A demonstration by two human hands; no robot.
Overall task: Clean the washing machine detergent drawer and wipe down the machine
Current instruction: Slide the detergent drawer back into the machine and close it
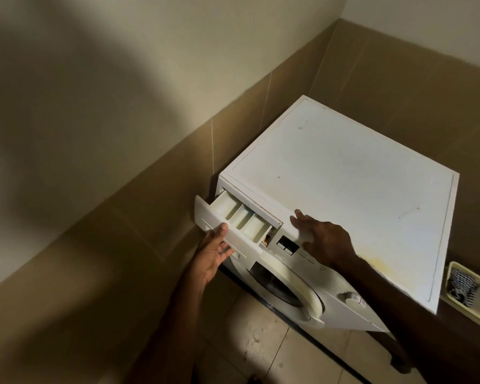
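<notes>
drawer: my detergent drawer (240,221) sits mid-frame, pulled part way out of the top-left corner of the washing machine (344,184). Three compartments are exposed, cream-stained, with a rusty-looking patch at the inner right end.
axis: the slide axis runs from the machine front toward the lower left of the frame, so the drawer comes out toward my left side. The front panel lies crosswise to that.
nearer hand: my left hand (215,254) is already on it. My right hand (320,238) is just to the right of the drawer slot, close but not touching the drawer.
left pose: palm up under the front panel, thumb over the panel's face, fingers curled beneath its lower edge. It reads as a grip on the handle lip, though the fingertips are hidden, so how deep the hook goes I can't tell.
right pose: fingers spread flat, pressing on the top front edge of the machine over the control panel (287,245). It holds nothing.
step, my read: pulling the drawer out, right hand bracing the body.
next: probably pull on along the same axis. Some release tab may need pressing, but none is visible from here.
other: door (288,289) below is shut. A yellow tray (455,266) with a striped cloth (462,285) is at the right edge.
risk: pulling off-axis could jam the slide.
</notes>
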